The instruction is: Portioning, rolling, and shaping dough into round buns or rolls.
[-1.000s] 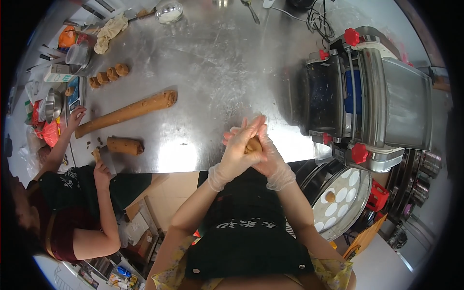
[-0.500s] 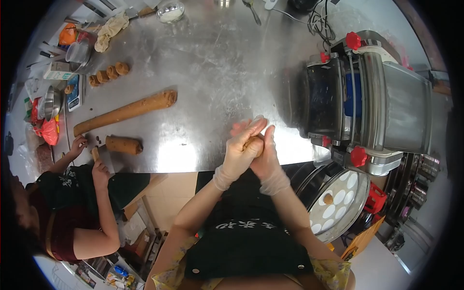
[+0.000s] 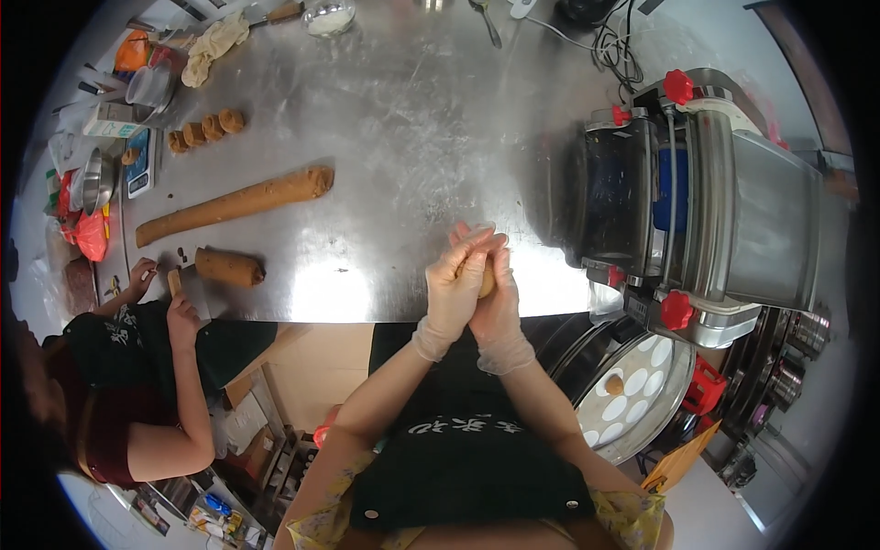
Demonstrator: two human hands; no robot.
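Note:
My left hand [image 3: 452,286] and my right hand [image 3: 498,302], in clear plastic gloves, are cupped together around a lump of brown dough [image 3: 486,280], fingers closed over it and mostly hiding it. To their left on the steel table [image 3: 403,128] lie a long dough log [image 3: 234,203], a shorter log [image 3: 229,266] and several small dough pieces [image 3: 211,126]. One piece [image 3: 130,156] rests on a blue scale [image 3: 139,179].
A co-worker [image 3: 147,403] at the left holds a scraper [image 3: 175,284]. A roller machine [image 3: 697,211] with red knobs stands at the right. Below it is a round tray [image 3: 623,412] with white discs and one dough piece. Bowls [image 3: 98,180], a cloth [image 3: 211,50] and cables [image 3: 614,55] line the edges.
My hands have drawn closer together, fingers more curled over the dough, shifting slightly rightward. The co-worker's far hand has moved down from beside the scale toward the table's near edge.

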